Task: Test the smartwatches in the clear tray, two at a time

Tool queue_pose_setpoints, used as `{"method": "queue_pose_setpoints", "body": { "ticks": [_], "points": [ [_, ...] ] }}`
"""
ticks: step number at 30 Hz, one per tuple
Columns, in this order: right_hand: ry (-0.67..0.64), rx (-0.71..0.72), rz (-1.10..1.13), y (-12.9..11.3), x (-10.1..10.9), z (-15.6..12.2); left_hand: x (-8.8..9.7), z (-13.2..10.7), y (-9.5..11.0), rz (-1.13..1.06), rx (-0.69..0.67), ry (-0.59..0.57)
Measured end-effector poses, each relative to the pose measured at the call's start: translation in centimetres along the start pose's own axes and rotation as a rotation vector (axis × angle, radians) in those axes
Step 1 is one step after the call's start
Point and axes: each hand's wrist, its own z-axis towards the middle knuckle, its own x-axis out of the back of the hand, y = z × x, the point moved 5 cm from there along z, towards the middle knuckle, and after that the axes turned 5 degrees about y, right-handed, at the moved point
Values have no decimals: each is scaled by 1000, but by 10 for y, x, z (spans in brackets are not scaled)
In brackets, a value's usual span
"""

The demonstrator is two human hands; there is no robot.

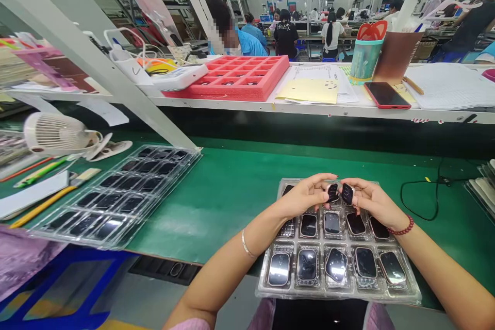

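A clear plastic tray [309,291] lies in front of me, its near edge jutting past the green table. Rectangular smartwatch bodies with dark glass faces, such as this smartwatch [308,264], sit in its pockets. Above the tray's far rows, my left hand [309,196] pinches one smartwatch [332,193] between thumb and fingers. My right hand [371,200] grips a second smartwatch [347,194] close beside it, tilted. The two held pieces are nearly touching. Both hands and forearms hide part of the tray's back rows.
To the left, stacked clear trays [127,191] hold dark screens, near a white fan [56,134] and a yellow-handled brush [58,198]. On the shelf ahead are a red foam tray [240,80] and a phone [386,96]. A black cable [419,183] lies at right.
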Motion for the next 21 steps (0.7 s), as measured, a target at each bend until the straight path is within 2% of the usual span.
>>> {"method": "queue_pose_setpoints", "body": {
  "ticks": [4,21],
  "points": [
    [-5,-11,-36,0,-2,0,-1,0,-3,4,31,-26],
    [12,-13,-113,-1,-1,-2,-1,-1,-3,50,54,-2]
  ]
}}
